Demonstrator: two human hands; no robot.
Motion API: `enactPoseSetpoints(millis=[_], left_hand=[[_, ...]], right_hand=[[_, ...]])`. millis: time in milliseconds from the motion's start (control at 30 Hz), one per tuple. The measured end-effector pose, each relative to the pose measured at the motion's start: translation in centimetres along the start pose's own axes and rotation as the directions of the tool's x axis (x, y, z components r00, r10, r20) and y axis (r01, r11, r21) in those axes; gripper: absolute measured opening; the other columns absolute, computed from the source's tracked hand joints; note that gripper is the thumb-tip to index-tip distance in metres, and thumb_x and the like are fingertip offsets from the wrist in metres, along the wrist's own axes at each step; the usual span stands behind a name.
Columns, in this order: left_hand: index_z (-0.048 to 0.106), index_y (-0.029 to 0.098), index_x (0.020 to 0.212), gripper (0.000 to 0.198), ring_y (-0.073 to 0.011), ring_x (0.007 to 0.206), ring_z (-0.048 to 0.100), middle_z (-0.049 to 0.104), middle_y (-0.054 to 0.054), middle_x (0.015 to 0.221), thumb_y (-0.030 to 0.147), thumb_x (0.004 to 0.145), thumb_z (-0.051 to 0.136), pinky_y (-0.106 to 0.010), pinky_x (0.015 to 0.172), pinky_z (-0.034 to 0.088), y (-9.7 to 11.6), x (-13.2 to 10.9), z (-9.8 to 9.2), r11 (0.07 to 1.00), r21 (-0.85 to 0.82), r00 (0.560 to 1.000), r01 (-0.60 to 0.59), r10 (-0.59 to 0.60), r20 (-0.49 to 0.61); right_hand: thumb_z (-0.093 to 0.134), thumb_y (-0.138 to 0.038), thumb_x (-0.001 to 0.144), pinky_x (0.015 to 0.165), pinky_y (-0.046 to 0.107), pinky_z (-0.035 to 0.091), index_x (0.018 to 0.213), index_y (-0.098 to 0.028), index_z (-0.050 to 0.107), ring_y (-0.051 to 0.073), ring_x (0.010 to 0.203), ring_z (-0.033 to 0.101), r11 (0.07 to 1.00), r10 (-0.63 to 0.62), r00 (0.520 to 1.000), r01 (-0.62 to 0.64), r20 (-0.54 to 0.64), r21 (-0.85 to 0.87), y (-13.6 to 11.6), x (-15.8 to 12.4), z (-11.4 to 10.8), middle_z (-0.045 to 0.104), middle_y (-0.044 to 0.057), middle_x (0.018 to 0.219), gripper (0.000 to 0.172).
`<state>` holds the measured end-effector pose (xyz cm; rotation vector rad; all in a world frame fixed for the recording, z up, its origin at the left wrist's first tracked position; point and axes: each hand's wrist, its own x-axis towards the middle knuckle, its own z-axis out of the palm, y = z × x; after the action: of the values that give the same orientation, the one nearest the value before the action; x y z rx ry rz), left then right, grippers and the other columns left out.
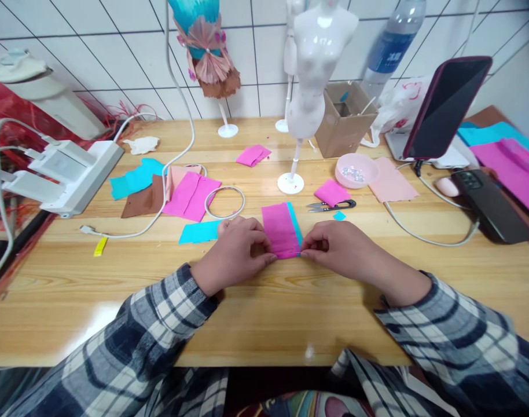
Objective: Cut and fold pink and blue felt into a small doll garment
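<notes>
A pink paper piece (280,230) with a blue strip (295,225) along its right side lies on the wooden table between both hands. My left hand (242,249) pinches its lower left edge, fingers closed. At the lower right corner, my right hand (329,246) pinches the same piece by the blue edge. Beside my left hand lies a blue paper piece (198,232), partly covered by that hand. Black-handled snips (340,205) rest beyond my right hand, next to a folded pink piece (331,192) and a small blue scrap (339,215).
A white mannequin (310,75) stands behind the hands, with a dressed one (208,52) further left. A pink bowl (357,171) of beads, a cardboard box (345,119) and phones (449,110) are at right. A power strip (84,179) and cables lie left.
</notes>
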<state>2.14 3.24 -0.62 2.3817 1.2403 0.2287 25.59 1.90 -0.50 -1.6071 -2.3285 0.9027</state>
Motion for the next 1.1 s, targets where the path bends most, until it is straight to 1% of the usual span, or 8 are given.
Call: enactPoseSetpoints(millis=[100,233,433,500,600,767,900,1100], left_hand=[[0.071,0.021,0.076,0.018,-0.0229,0.092,0.053,0.064,-0.003,0.091,0.039,0.078,0.068,-0.040,0.084,0.035,0.06,0.04,-0.02,1.000,-0.002,1.000,0.007,-0.007,0.002],[0.071,0.022,0.077,0.018,-0.0235,0.093,0.053,0.064,-0.004,0.092,0.039,0.079,0.067,-0.040,0.084,0.035,0.08,0.10,0.04,1.000,0.000,1.000,0.005,-0.005,0.004],[0.072,0.022,0.077,0.018,-0.0236,0.092,0.053,0.064,-0.004,0.090,0.039,0.078,0.068,-0.040,0.084,0.034,0.12,0.12,0.11,1.000,0.008,1.000,0.015,-0.015,0.002],[0.072,0.022,0.077,0.017,-0.0238,0.092,0.053,0.064,-0.004,0.090,0.038,0.077,0.068,-0.040,0.084,0.034,0.16,0.12,0.07,1.000,0.003,1.000,0.020,-0.020,0.000],[0.072,0.022,0.077,0.016,-0.0241,0.092,0.053,0.064,-0.003,0.091,0.038,0.077,0.068,-0.041,0.085,0.034,0.21,0.11,0.01,1.000,0.001,1.000,0.028,-0.028,0.001],[0.071,0.022,0.077,0.018,-0.0241,0.092,0.052,0.063,-0.003,0.091,0.039,0.077,0.068,-0.042,0.086,0.033,0.40,0.08,-0.01,0.999,0.003,0.999,0.053,-0.053,0.011],[0.068,0.021,0.075,0.019,-0.0248,0.095,0.051,0.059,-0.004,0.097,0.040,0.075,0.070,-0.043,0.087,0.034,0.56,0.05,0.06,0.995,0.017,0.995,0.099,-0.099,-0.020],[0.067,0.021,0.076,0.022,-0.0269,0.102,0.049,0.054,-0.005,0.102,0.043,0.072,0.072,-0.044,0.087,0.033,0.28,0.03,0.33,0.987,0.017,0.986,0.162,-0.162,-0.037]], right_hand=[[0.062,-0.030,0.081,0.055,0.026,0.033,0.075,-0.022,0.072,0.013,0.061,0.054,1.000,0.024,1.000,-0.024,0.000,0.018,-0.08,-0.02,-0.06,0.067,-0.001,0.071,0.014],[0.059,-0.028,0.083,0.056,0.026,0.033,0.073,-0.020,0.071,0.013,0.062,0.054,1.000,-0.008,1.000,0.008,0.001,-0.029,-0.23,-0.17,-0.32,0.066,0.000,0.070,0.017],[0.063,-0.035,0.081,0.058,0.026,0.037,0.087,-0.024,0.072,0.014,0.067,0.057,1.000,-0.012,0.999,0.012,-0.038,-0.008,-0.45,-0.46,-0.23,0.067,0.001,0.077,0.015],[0.065,-0.034,0.080,0.058,0.026,0.037,0.084,-0.024,0.072,0.014,0.067,0.058,0.999,-0.017,0.999,0.016,-0.041,-0.027,-0.50,-0.40,-0.09,0.067,0.001,0.078,0.013],[0.065,-0.032,0.080,0.057,0.026,0.035,0.076,-0.023,0.072,0.013,0.065,0.056,0.997,-0.009,1.000,0.007,-0.021,-0.071,-0.56,-0.20,-0.03,0.066,0.000,0.074,0.012],[0.062,-0.032,0.081,0.055,0.026,0.033,0.074,-0.022,0.071,0.012,0.060,0.053,0.999,0.030,0.999,-0.029,0.014,-0.027,-0.73,-0.05,-0.17,0.066,-0.001,0.072,0.015],[0.063,-0.033,0.079,0.052,0.025,0.032,0.070,-0.021,0.069,0.012,0.057,0.053,0.998,0.064,0.998,-0.063,0.017,-0.012,-0.81,0.01,-0.15,0.065,-0.001,0.067,0.016],[0.063,-0.031,0.077,0.051,0.025,0.030,0.065,-0.021,0.065,0.011,0.055,0.051,0.994,0.096,0.995,-0.094,0.035,-0.061,-0.87,0.27,-0.23,0.064,-0.002,0.064,0.016]])
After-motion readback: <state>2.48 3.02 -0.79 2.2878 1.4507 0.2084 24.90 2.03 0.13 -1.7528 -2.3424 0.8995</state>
